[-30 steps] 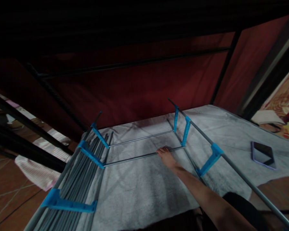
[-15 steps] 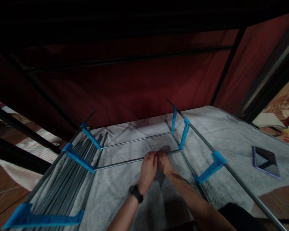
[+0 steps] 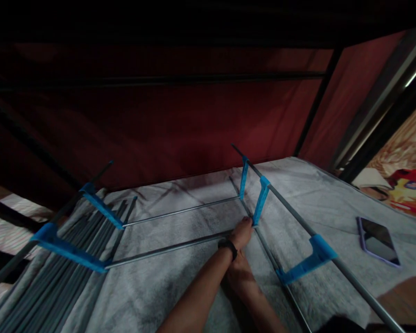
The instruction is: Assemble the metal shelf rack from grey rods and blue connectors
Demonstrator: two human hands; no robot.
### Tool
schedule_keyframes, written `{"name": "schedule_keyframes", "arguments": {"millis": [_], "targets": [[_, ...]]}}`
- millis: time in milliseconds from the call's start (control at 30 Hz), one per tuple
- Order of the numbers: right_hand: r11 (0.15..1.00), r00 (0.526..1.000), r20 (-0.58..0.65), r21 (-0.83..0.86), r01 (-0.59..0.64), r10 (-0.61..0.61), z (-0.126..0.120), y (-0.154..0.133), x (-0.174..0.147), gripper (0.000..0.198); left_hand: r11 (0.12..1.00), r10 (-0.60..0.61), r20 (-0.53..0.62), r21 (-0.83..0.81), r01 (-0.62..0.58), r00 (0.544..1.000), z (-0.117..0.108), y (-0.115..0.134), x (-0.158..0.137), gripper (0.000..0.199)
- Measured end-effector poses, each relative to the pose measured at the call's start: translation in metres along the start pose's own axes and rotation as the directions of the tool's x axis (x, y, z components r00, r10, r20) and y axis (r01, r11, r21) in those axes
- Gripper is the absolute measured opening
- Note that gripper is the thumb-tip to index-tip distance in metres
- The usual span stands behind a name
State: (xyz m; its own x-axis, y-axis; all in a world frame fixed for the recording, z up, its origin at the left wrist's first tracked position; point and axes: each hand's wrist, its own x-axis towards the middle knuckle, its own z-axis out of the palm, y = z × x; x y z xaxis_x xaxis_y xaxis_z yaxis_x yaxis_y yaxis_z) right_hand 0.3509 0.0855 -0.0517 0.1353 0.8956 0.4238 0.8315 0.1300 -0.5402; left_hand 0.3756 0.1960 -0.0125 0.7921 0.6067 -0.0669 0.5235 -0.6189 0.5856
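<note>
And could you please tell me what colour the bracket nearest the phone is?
The bracket is blue, showing best in the head view.

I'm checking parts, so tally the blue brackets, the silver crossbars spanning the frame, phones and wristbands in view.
Long blue plastic brackets: 5
Thin silver metal crossbars: 2
Purple-edged rectangular phone: 1
Black wristband: 1
Total: 9

Both forearms [image 3: 198,296] reach forward from below, close together. Left hand [image 3: 242,232] is farther ahead, fingers [image 3: 248,223] curled; right hand [image 3: 240,272] sits lower, beside left wrist [image 3: 225,252], its fingers mostly hidden.
</note>
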Motion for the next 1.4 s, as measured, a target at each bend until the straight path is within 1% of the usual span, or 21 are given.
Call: {"name": "schedule_keyframes", "arguments": {"millis": [33, 100, 133, 200, 267, 400, 467, 500, 567, 667, 767, 833, 1000, 1067, 1133, 1267, 1400], "targets": [[0.999, 0.999, 0.031, -0.03, 0.02, -0.019, -0.007, 0.005, -0.013, 0.037, 1.0, 0.013, 0.011, 0.016, -0.013, 1.0, 0.002, -0.003, 0.001, 0.022], [0.998, 0.999, 0.039, -0.057, -0.025, 0.027, -0.025, 0.018, -0.035, 0.036, 0.998, 0.036, 0.03, 0.052, -0.037, 0.999, 0.005, -0.007, 0.0, 0.024], [0.995, 0.998, -0.003, -0.074, -0.068, 0.068, -0.034, 0.024, -0.042, 0.033, 0.997, 0.045, 0.035, 0.064, -0.047, 0.998, 0.006, -0.008, 0.0, 0.025], [0.975, 0.979, -0.117, -0.133, -0.179, 0.164, -0.05, 0.037, -0.048, 0.029, 0.995, 0.068, 0.028, 0.065, -0.07, 0.997, 0.008, -0.009, -0.002, 0.026], [0.93, 0.955, -0.178, -0.242, -0.276, 0.237, -0.056, 0.045, -0.046, 0.031, 0.994, 0.094, 0.014, 0.051, -0.095, 0.995, 0.007, -0.01, -0.002, 0.026], [0.767, 0.918, -0.185, -0.506, -0.395, 0.351, -0.049, 0.05, -0.028, 0.04, 0.995, 0.087, 0.005, 0.039, -0.087, 0.996, 0.006, -0.01, 0.0, 0.024], [0.695, 0.889, -0.18, -0.565, -0.444, 0.422, -0.047, 0.052, -0.017, 0.046, 0.996, 0.08, -0.014, 0.032, -0.079, 0.997, 0.006, -0.011, 0.001, 0.022], [0.672, 0.873, -0.169, -0.577, -0.464, 0.457, -0.048, 0.053, -0.011, 0.046, 0.997, 0.077, -0.026, 0.028, -0.076, 0.997, 0.006, -0.011, 0.002, 0.021], [0.653, 0.846, -0.129, -0.58, -0.487, 0.517, -0.055, 0.058, 0.001, 0.045, 0.998, 0.066, -0.038, 0.026, -0.065, 0.997, 0.006, -0.011, 0.002, 0.021], [0.664, 0.827, -0.063, -0.563, -0.492, 0.559, -0.066, 0.067, 0.016, 0.046, 0.997, 0.063, -0.041, 0.057, -0.061, 0.997, 0.006, -0.012, 0.003, 0.023], [0.693, 0.84, -0.033, -0.548, -0.468, 0.541, -0.069, 0.075, 0.021, 0.053, 0.992, 0.081, -0.05, 0.098, -0.076, 0.995, 0.004, -0.013, 0.002, 0.026], [0.715, 0.859, -0.04, -0.535, -0.45, 0.51, -0.066, 0.078, 0.021, 0.056, 0.99, 0.091, -0.048, 0.109, -0.085, 0.995, 0.002, -0.014, 0.002, 0.027], [0.762, 0.899, -0.114, -0.492, -0.421, 0.423, -0.055, 0.085, 0.021, 0.059, 0.991, 0.084, -0.038, 0.105, -0.079, 0.996, -0.001, -0.016, 0.003, 0.027], [0.782, 0.908, -0.127, -0.47, -0.409, 0.399, -0.053, 0.089, 0.024, 0.06, 0.992, 0.069, -0.033, 0.105, -0.066, 0.997, -0.002, -0.016, 0.004, 0.026], [0.8, 0.913, -0.115, -0.447, -0.399, 0.391, -0.053, 0.092, 0.027, 0.06, 0.993, 0.061, -0.032, 0.101, -0.057, 0.998, -0.002, -0.016, 0.005, 0.027], [0.817, 0.908, -0.071, -0.412, -0.404, 0.413, -0.055, 0.094, 0.03, 0.062, 0.993, 0.072, -0.054, 0.096, -0.067, 0.996, -0.002, -0.017, 0.006, 0.027], [0.786, 0.882, -0.112, -0.413, -0.46, 0.458, -0.05, 0.089, 0.029, 0.061, 0.993, 0.058, -0.052, 0.107, -0.052, 0.997, -0.002, -0.019, 0.006, 0.027]]}}
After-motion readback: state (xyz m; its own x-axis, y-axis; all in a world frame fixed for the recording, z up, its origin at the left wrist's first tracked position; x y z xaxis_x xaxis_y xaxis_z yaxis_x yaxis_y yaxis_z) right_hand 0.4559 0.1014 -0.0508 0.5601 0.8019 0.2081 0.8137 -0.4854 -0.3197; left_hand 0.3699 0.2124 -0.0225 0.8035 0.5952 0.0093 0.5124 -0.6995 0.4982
